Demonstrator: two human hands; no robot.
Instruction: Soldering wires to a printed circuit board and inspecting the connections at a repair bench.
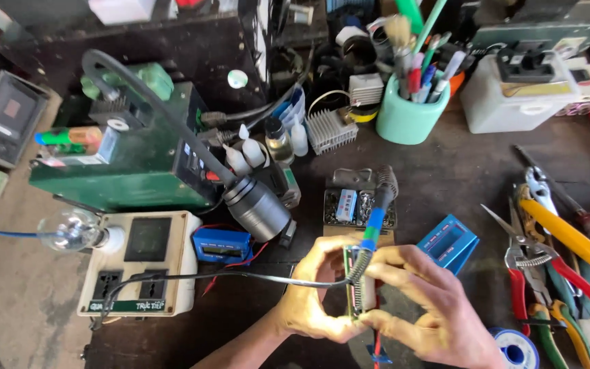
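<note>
Both of my hands meet low in the middle of the view around a small green circuit board [355, 283] held on edge. My left hand [312, 290] grips its left side, and my right hand [425, 307] pinches its right side with the fingers. A soldering iron with a blue and green grip [373, 229] rests in its stand [360, 205] just above the board. A grey cable [240, 277] runs from the left to the board past a coiled spring guard. Red and blue wires [377, 345] hang below the board.
A green machine [124, 157] with a black hose and nozzle [257, 205] stands at the left, a cream socket box [141, 270] with a lamp bulb [69, 231] in front of it. Pliers and cutters [548, 260] lie at the right, a solder spool [517, 348], a blue box [448, 242], a mint cup of brushes [408, 113].
</note>
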